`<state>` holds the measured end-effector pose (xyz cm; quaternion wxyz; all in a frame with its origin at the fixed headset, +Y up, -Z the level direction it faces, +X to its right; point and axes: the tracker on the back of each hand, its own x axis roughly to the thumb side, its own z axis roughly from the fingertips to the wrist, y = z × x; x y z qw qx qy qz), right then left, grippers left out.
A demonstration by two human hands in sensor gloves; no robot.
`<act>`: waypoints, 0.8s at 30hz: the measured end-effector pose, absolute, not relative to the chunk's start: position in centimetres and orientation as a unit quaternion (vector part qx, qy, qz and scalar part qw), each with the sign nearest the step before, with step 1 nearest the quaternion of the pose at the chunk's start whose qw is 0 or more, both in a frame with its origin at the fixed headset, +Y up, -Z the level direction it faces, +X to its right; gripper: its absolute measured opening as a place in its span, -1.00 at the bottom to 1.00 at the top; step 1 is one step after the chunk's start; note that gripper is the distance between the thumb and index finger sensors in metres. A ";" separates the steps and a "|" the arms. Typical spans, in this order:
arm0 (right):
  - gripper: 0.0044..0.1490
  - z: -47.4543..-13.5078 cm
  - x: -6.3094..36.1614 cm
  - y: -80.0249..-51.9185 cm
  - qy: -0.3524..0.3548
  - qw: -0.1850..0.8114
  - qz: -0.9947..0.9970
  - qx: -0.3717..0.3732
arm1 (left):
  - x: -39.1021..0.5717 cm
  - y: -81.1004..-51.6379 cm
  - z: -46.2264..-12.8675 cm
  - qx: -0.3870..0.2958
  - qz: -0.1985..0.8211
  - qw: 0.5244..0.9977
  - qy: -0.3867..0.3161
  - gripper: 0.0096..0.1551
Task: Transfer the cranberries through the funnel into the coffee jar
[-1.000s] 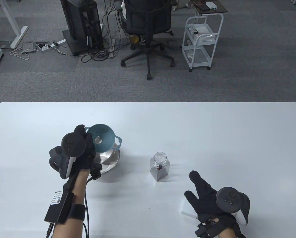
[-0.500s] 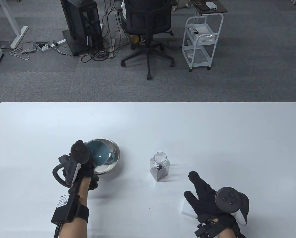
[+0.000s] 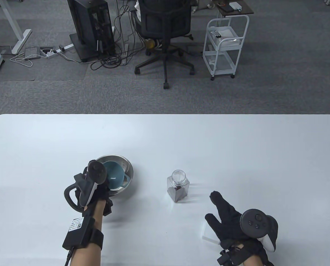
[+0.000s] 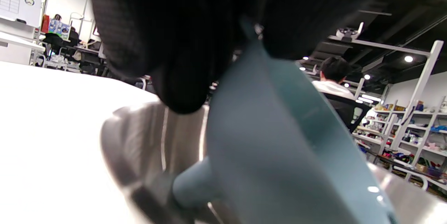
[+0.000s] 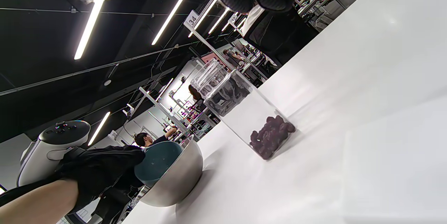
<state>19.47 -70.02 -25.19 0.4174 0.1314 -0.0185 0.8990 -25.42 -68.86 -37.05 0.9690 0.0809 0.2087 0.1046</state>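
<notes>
A clear square jar [image 3: 178, 186] stands open at the table's middle with dark cranberries [image 5: 271, 136] at its bottom; it also shows in the right wrist view [image 5: 241, 110]. My left hand [image 3: 94, 188] holds a teal funnel [image 3: 114, 178] by its rim, tilted inside a steel bowl [image 3: 127, 166]. In the left wrist view the funnel [image 4: 279, 140] fills the frame, its spout down in the bowl [image 4: 139, 147]. My right hand [image 3: 226, 214] rests flat and open on the table, right of the jar, partly over a white block [image 3: 209, 235].
The bowl [image 5: 178, 178] sits left of the jar with a hand's width of table between them. Beyond the table's far edge stand an office chair [image 3: 165, 27], a white cart [image 3: 226, 47] and a computer tower [image 3: 90, 27].
My left hand has lowered the funnel from above the bowl down into it and drawn back toward me. My right hand has not moved.
</notes>
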 end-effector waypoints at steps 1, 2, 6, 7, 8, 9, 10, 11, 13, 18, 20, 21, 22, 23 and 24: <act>0.06 -25.2 19.5 -70.0 -0.019 0.417 0.899 0.131 | -25.4 -68.7 -36.9 0.076 0.107 0.969 0.209 -0.29; 0.06 -25.2 19.5 -70.0 -0.019 0.417 0.899 0.131 | -25.2 -68.5 -36.7 0.079 0.115 0.968 0.207 -0.24; 0.06 -25.2 19.5 -70.0 -0.019 0.417 0.899 0.131 | -23.7 -67.1 -36.0 0.098 0.152 0.970 0.162 -0.06; 0.06 -25.2 19.5 -70.0 -0.019 0.417 0.899 0.132 | -23.1 -66.7 -35.7 0.106 0.163 0.971 0.140 -0.03; 0.06 -25.2 19.5 -70.0 -0.019 0.417 0.899 0.132 | -22.2 -66.2 -35.3 0.120 0.177 0.970 0.116 -0.01; 0.06 -25.2 19.5 -70.1 -0.019 0.417 0.899 0.131 | -21.7 -66.0 -35.1 0.126 0.183 0.970 0.102 0.01; 0.06 -25.2 19.5 -70.1 -0.018 0.417 0.899 0.130 | -20.8 -65.8 -34.7 0.140 0.199 0.967 0.075 0.02; 0.06 -25.2 19.5 -70.1 -0.018 0.417 0.899 0.130 | -20.1 -65.7 -34.5 0.151 0.209 0.965 0.056 0.04; 0.06 -25.2 19.5 -70.1 -0.019 0.418 0.899 0.128 | -18.2 -65.9 -34.1 0.154 0.244 0.957 -0.011 0.05; 0.06 -25.2 19.5 -70.1 -0.019 0.418 0.899 0.128 | -14.7 -68.0 -34.7 0.064 0.326 0.938 -0.097 0.20; 0.06 -25.2 19.6 -70.1 -0.019 0.418 0.899 0.128 | -13.6 -69.3 -35.2 0.019 0.369 0.922 -0.115 0.26; 0.06 -25.2 19.6 -70.1 -0.019 0.419 0.899 0.128 | -13.0 -69.9 -35.4 0.004 0.379 0.918 -0.118 0.29; 0.06 -25.2 19.6 -70.1 -0.019 0.419 0.899 0.128 | -12.4 -70.5 -35.6 -0.011 0.382 0.915 -0.126 0.31; 0.06 -25.2 19.6 -70.1 -0.019 0.418 0.899 0.128 | -12.0 -70.8 -35.8 -0.021 0.384 0.913 -0.137 0.32; 0.06 -25.3 19.6 -70.1 -0.019 0.419 0.899 0.128 | -11.3 -71.3 -35.9 -0.036 0.381 0.913 -0.142 0.35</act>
